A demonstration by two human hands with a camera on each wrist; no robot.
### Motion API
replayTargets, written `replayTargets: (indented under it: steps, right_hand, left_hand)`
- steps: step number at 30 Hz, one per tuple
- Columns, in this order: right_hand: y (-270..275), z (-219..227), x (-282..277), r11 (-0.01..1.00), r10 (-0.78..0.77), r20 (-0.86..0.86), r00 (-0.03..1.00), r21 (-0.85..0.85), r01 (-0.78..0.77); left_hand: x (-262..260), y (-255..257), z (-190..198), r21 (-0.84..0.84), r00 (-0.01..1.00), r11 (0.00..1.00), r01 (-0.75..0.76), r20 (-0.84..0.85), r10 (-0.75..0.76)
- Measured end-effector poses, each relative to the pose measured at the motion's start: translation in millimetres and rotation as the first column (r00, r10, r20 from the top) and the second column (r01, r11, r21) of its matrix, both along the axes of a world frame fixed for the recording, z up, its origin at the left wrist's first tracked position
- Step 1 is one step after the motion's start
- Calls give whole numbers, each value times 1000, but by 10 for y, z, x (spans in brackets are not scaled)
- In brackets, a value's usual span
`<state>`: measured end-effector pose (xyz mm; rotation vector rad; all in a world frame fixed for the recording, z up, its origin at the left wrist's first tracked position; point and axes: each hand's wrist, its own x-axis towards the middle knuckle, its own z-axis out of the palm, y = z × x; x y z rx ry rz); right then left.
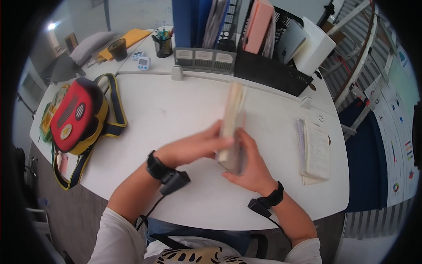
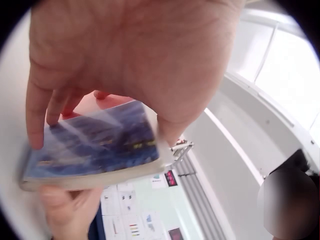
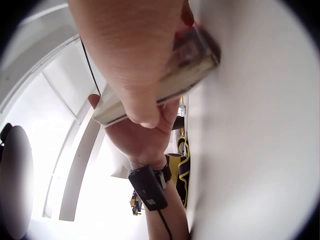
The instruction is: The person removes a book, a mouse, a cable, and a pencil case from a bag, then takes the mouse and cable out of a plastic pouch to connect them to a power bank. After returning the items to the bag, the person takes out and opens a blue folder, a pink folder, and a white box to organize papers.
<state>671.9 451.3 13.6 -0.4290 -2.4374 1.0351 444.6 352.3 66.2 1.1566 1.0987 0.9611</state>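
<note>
Both hands hold a thick book (image 1: 231,114) on edge over the middle of the white table (image 1: 184,101); it is blurred in the head view. My left hand (image 1: 193,147) grips it from the left, thumb toward me. Opposite, my right hand (image 1: 252,165) holds its right side near the lower end. The left wrist view shows a glossy blue picture cover (image 2: 100,142) with pale page edges, and some pink-red behind it. In the right wrist view the right thumb (image 3: 142,107) lies across the book's page edges (image 3: 187,77).
A red, navy and yellow backpack (image 1: 79,116) lies at left. Notebooks (image 1: 315,149) are stacked at right. Along the back stand a grey organizer (image 1: 204,59), a black file holder (image 1: 272,72), blue binders (image 1: 187,24), a pen cup (image 1: 163,46) and a small timer (image 1: 143,64).
</note>
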Motion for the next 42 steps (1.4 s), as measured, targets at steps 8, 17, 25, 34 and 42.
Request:
replayTargets:
  steps: [8, 17, 25, 34, 42]
  right_hand:
    - [286, -362, 163, 947, -216, -264, 940, -291, 136]
    - [687, -226, 227, 903, -373, 52, 926, -207, 375]
    - [227, 193, -226, 651, -128, 199, 972, -722, 234]
    - [-1021, 584, -1941, 20, 158, -157, 975, -987, -162]
    - [-1850, 712, -3672, -115, 212, -325, 922, -945, -307]
  left_hand:
    - [230, -87, 91, 235, 971, 945, 229, 19, -240]
    - [-681, -1101, 7, 548, 372, 836, 11, -778, 506]
    - [-2121, -2742, 236, 711, -532, 553, -435, -698, 479]
    - [-2620, -2700, 860, 852, -436, 203, -483, -435, 788]
    - [-2710, -2808, 1092, 797, -426, 302, -523, -551, 718]
